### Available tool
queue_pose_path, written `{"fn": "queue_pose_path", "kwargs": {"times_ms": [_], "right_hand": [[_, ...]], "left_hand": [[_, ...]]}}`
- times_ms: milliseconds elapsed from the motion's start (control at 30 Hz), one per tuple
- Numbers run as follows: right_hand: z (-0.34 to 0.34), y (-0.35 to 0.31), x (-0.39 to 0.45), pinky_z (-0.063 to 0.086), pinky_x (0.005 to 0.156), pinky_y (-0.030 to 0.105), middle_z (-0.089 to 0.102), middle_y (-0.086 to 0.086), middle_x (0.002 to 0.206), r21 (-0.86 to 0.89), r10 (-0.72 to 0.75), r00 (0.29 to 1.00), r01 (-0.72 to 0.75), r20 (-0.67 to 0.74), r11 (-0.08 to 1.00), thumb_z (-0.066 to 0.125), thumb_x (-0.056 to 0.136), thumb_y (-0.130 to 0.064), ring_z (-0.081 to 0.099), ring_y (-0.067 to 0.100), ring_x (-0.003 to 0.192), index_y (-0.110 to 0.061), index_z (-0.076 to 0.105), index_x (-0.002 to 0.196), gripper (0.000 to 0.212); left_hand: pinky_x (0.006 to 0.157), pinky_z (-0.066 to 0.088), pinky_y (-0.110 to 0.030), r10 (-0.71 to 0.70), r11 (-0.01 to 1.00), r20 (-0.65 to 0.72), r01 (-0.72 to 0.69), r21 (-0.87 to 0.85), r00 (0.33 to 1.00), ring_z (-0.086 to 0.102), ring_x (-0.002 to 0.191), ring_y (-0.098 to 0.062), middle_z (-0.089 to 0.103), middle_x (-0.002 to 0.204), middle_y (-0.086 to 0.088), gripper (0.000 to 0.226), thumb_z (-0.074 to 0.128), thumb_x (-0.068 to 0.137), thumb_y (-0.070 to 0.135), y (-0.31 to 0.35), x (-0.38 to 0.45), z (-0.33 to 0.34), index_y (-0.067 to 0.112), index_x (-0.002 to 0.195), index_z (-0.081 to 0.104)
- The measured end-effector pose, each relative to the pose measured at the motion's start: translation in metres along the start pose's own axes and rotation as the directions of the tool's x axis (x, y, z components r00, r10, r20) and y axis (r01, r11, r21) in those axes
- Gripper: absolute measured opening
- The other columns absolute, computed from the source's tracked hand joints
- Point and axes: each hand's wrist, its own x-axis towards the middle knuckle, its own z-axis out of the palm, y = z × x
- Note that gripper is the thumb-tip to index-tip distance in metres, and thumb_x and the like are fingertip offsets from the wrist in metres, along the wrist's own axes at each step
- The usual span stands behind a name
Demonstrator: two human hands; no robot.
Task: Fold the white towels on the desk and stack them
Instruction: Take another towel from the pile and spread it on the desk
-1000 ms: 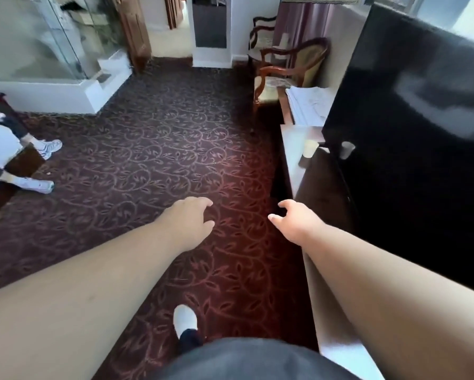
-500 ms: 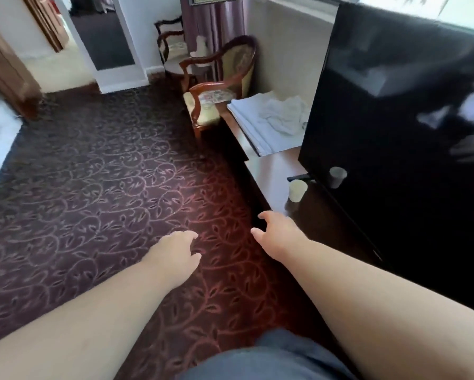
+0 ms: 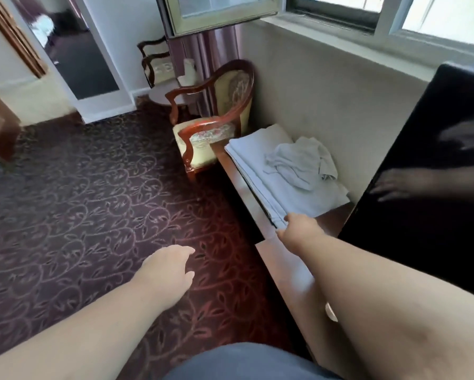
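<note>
Reaching right hand (image 3: 298,229) to near corner of flat towel (image 3: 260,165) on counter (image 3: 290,270); fingers hidden, grip unclear. Left hand (image 3: 167,267) open, empty. Crumpled towel (image 3: 301,160) on top: lift first.

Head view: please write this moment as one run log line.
right hand: at near corner of flat towels | left hand: open, over carpet | crumpled towel: on top, unfolded

Bare forearms, grey-blue garment (image 3: 246,363).
</note>
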Motion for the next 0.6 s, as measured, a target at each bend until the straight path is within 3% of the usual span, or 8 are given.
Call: {"fn": "queue_pose_path", "kwargs": {"times_ms": [233,367,467,600], "right_hand": [[0.005,-0.056,0.116,0.042,0.106,0.041,0.048,0.005,0.144,-0.098,-0.017,0.996,0.025,0.083,0.995,0.051,0.098,-0.049,0.044,0.029,0.131,-0.021,0.045,0.145,0.055],[-0.016,-0.055,0.187,0.042,0.102,0.041,0.047,0.003,0.145,-0.138,0.144,0.988,-0.135,0.058,0.981,0.050,0.098,-0.051,0.042,0.028,0.133,-0.024,0.046,0.144,0.053],[-0.034,-0.056,0.228,0.044,0.100,0.041,0.047,0.006,0.145,-0.059,0.360,0.932,-0.358,0.043,0.932,0.050,0.097,-0.052,0.043,0.030,0.131,-0.024,0.047,0.143,0.054],[-0.038,-0.080,0.270,0.045,0.101,0.041,0.046,0.008,0.145,0.053,0.489,0.872,-0.490,0.029,0.870,0.050,0.097,-0.053,0.043,0.031,0.132,-0.022,0.045,0.146,0.058]], "left_hand": [[0.111,0.037,-0.035,0.086,0.996,0.062,-0.084,-0.032,0.994,0.043,0.136,-0.015,0.046,0.148,0.011,0.056,0.056,0.093,0.043,-0.041,0.151,-0.012,0.034,0.146,0.041],[0.111,0.036,-0.034,0.259,0.964,0.097,-0.263,0.031,0.961,0.044,0.134,-0.013,0.048,0.144,0.013,0.055,0.057,0.092,0.044,-0.064,0.263,-0.025,0.034,0.145,0.043],[0.113,0.033,-0.037,0.442,0.855,0.202,-0.478,0.201,0.874,0.045,0.130,-0.013,0.050,0.137,0.013,0.051,0.055,0.092,0.043,-0.077,0.349,-0.046,0.034,0.141,0.044],[0.109,0.034,-0.040,0.577,0.668,0.318,-0.659,0.346,0.752,0.045,0.128,-0.018,0.049,0.135,0.008,0.054,0.052,0.093,0.045,-0.074,0.444,-0.080,0.030,0.144,0.041]]}}
